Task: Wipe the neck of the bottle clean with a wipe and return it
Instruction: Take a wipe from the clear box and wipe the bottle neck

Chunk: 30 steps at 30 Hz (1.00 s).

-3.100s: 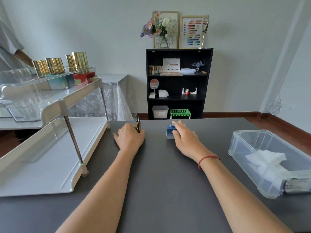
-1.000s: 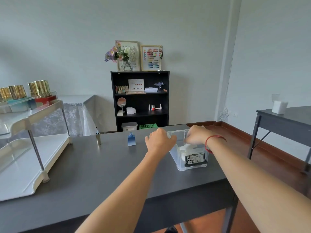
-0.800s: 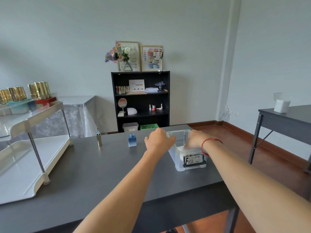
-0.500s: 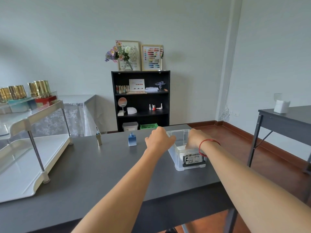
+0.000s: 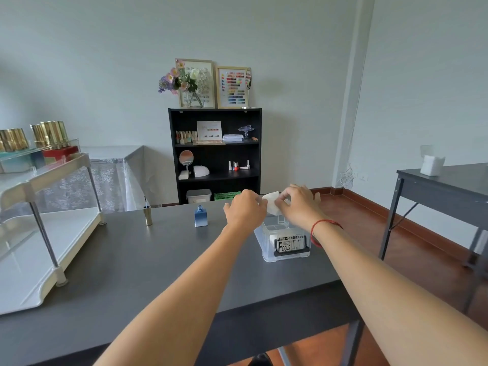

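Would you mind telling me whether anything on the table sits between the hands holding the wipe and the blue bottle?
Nothing visible does. Both hands, left and right, hold the wipe above the clear box; only bare table separates them from the bottle.

Table [image 5: 158,273] centre and near edge bare. Rack [image 5: 39,260] fills left edge; clear box [image 5: 285,247] at right edge; bottle [image 5: 200,216], brush cap [image 5: 148,215] near far edge.
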Tool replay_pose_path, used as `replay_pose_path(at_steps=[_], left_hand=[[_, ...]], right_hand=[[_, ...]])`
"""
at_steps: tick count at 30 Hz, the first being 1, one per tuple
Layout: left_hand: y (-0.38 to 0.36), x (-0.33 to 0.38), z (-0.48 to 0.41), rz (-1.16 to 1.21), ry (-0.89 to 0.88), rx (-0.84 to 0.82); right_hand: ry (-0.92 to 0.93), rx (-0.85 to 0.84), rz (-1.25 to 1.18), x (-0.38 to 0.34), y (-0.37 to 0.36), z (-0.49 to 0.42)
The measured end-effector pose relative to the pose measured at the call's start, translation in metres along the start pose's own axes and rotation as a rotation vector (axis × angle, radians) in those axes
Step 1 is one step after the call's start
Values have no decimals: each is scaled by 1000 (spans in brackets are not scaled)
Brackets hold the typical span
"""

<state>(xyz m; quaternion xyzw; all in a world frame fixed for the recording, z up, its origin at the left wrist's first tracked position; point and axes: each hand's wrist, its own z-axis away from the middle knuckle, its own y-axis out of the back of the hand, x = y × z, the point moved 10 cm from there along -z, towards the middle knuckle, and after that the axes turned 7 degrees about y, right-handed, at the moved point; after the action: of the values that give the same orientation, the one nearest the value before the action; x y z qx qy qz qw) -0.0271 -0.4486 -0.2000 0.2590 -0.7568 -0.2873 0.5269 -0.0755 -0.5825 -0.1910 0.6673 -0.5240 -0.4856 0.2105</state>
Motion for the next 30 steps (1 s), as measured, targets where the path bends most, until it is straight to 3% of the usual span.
replay_pose_path(at_steps=[9, 17, 25, 30], left_hand=[[14, 6, -2, 117, -37, 117], [13, 8, 1, 164, -66, 90], [10, 9, 1, 125, -45, 55], [5, 4, -3, 247, -6, 4]], right_hand=[[43, 38, -38, -6, 7, 6], [124, 96, 38, -17, 16, 1], [44, 21, 54, -8, 9, 1], [43, 159, -50, -10, 24, 4]])
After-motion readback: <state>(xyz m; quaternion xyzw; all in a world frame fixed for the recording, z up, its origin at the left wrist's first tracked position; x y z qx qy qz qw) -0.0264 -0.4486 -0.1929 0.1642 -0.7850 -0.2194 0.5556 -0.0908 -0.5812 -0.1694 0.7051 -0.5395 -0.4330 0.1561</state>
